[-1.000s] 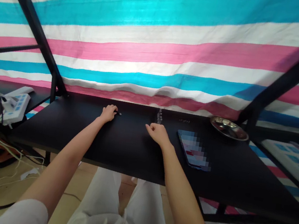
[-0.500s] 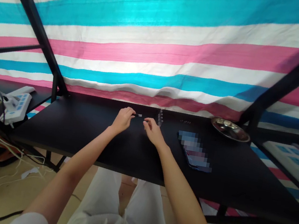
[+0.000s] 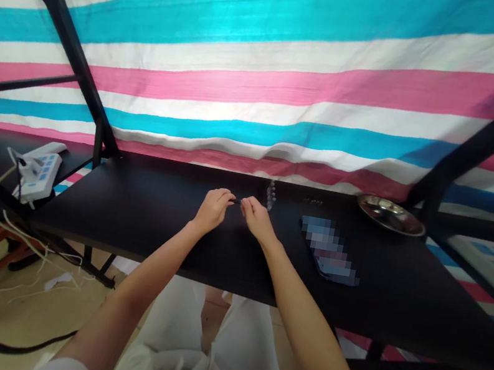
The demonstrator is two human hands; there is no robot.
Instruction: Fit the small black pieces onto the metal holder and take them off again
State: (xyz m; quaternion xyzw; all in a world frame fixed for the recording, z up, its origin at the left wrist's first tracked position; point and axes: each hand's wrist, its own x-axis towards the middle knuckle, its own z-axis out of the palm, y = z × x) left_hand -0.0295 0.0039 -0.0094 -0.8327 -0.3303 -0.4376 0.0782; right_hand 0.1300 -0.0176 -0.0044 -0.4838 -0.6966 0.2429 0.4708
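My left hand (image 3: pixel 213 210) and my right hand (image 3: pixel 256 218) meet over the middle of the black table (image 3: pixel 142 212). Both are pinched on the ends of a small dark stick-like object (image 3: pixel 237 201) held between them, too small to name. Just behind my right hand stands a short row of small clear beads or vials (image 3: pixel 271 194). A phone (image 3: pixel 328 256) lies flat to the right of my right hand.
A metal dish (image 3: pixel 391 214) sits at the table's far right. A few tiny dark bits (image 3: pixel 314 202) lie near the back edge. A white power strip (image 3: pixel 38 174) with cables rests on the left shelf. Black frame bars and a striped tarp stand behind.
My left hand carried the small dark object from the left part of the table to the middle. My right hand moved in to meet it and pinched its other end.
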